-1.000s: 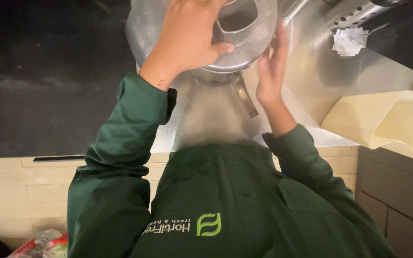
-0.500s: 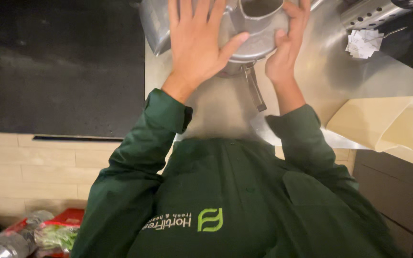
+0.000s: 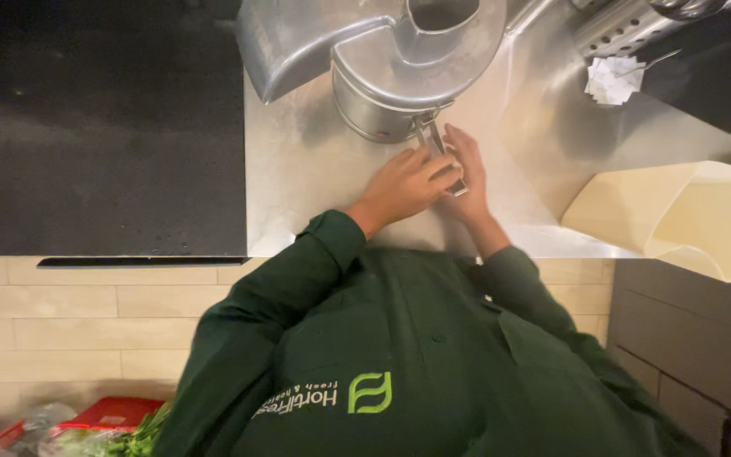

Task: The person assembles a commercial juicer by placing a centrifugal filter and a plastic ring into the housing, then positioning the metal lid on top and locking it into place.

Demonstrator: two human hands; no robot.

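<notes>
A stainless steel machine (image 3: 399, 59) with a round lid and a feed chute stands on a steel counter (image 3: 298, 195). A metal latch lever (image 3: 430, 134) sticks out from its front toward me. My left hand (image 3: 403, 182) is curled over the lever's lower end. Pressing against the lever's other side is my right hand (image 3: 469, 173), fingers together and pointing up along it. Both hands meet at the lever's tip, which they mostly hide. Dark green sleeves cover both my arms.
A cream plastic container (image 3: 678, 216) lies tipped at the counter's right edge. Crumpled white paper (image 3: 612, 80) and a perforated metal cylinder (image 3: 628, 25) sit at the back right. A black surface (image 3: 95, 127) lies left. A red pack with greens (image 3: 103, 423) rests on the tiled floor.
Both hands came down from the machine's lid to the latch lever at its front and closed around it. The view has shifted, so the machine sits higher in frame.
</notes>
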